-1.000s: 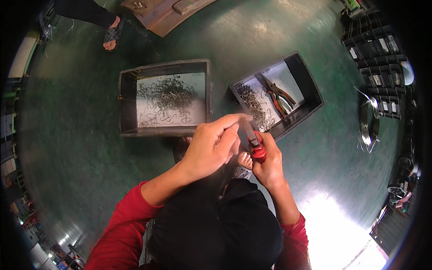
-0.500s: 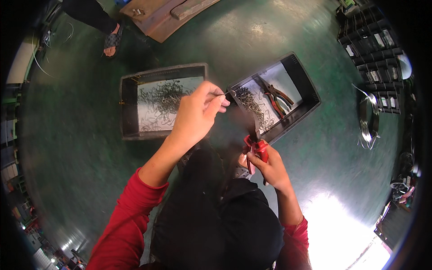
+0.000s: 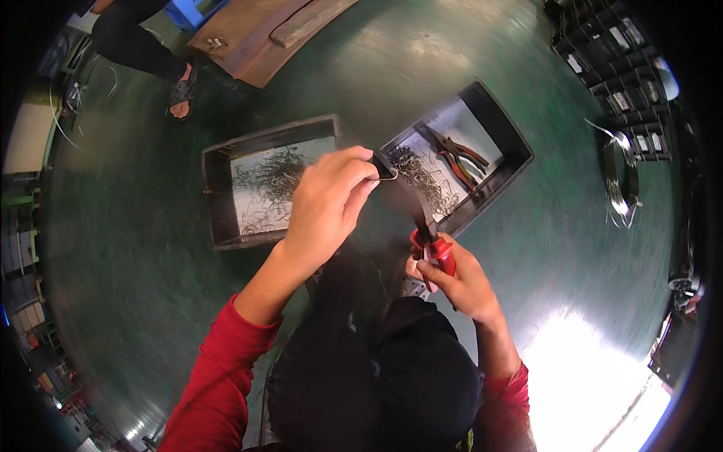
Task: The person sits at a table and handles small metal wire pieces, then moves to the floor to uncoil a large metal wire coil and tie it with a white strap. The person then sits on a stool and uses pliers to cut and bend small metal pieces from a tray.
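My left hand (image 3: 328, 197) is closed, its thumb and fingers pinching a small bent wire hook (image 3: 390, 176) whose curved end sticks out to the right. In my right hand (image 3: 471, 285) is a pair of pliers (image 3: 444, 258) with red handles, jaws pointing up and away from me. The jaws stand apart from the wire hook. Behind my left hand, a black bin (image 3: 220, 181) holds a tangle of bent wire pieces (image 3: 275, 175). A second black bin (image 3: 516, 154), set at an angle, contains more wire pieces (image 3: 422, 177) and other pliers (image 3: 459, 160).
Wooden boards (image 3: 248, 49) lie on the green floor at the far left, near another person's sandalled foot (image 3: 182, 94). On the right are a coil of wire (image 3: 619, 177) and stacked black crates (image 3: 617, 68). My knees (image 3: 422, 346) are below my hands.
My left hand has turned, its fingers curling further over, and the wire hook has swung downward, showing its curve. My right hand keeps its grip on the pliers. The view has shifted slightly.
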### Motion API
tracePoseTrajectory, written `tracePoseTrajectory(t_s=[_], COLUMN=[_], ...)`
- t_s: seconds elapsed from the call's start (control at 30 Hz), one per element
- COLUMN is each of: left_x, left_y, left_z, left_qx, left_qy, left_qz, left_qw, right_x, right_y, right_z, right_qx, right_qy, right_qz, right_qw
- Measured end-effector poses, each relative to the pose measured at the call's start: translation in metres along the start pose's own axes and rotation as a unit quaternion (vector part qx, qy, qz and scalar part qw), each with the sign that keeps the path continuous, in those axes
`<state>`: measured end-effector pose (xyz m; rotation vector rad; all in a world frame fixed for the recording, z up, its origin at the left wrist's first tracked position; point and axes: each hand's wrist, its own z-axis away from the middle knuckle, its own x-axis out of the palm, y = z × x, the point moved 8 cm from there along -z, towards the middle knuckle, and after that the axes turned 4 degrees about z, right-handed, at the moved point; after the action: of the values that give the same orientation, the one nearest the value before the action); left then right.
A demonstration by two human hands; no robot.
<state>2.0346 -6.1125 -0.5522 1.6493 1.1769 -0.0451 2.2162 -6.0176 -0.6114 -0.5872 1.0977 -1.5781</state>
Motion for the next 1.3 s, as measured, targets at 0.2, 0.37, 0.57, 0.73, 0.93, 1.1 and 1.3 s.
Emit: tracePoseTrajectory(t_s=[0.2,0.37,0.57,0.73,0.93,1.1,1.3], left_x=[0.127,0.203,0.219,0.215,0.228,0.193,0.201], left_y=[-0.063,-0.114,-0.150,-0.167,-0.159,-0.177,-0.185], left_z=[0.088,0.105,0.021,-0.017,0.064,0.089,0.091], left_qx=[-0.144,-0.051,0.039,-0.133,-0.205,-0.279,-0.289], left_qy=[-0.284,-0.305,-0.266,-0.130,-0.224,-0.148,-0.111], left_qz=[0.014,-0.137,-0.128,-0.180,-0.180,-0.135,-0.087], left_qw=[0.948,0.941,0.955,0.966,0.936,0.939,0.947], right_x=[-0.028,-0.035,-0.065,-0.099,-0.103,-0.082,-0.072], right_y=[0.085,0.171,0.157,0.133,0.162,0.202,0.224], right_z=[0.007,-0.006,-0.084,-0.112,-0.055,-0.014,-0.003], right_qx=[0.088,0.221,0.110,0.056,0.111,0.169,0.182], right_qy=[0.083,0.126,0.188,0.149,0.227,0.272,0.267], right_qz=[-0.004,-0.157,-0.073,-0.156,-0.179,-0.230,-0.244], right_qw=[0.993,0.954,0.973,0.975,0.951,0.919,0.914])
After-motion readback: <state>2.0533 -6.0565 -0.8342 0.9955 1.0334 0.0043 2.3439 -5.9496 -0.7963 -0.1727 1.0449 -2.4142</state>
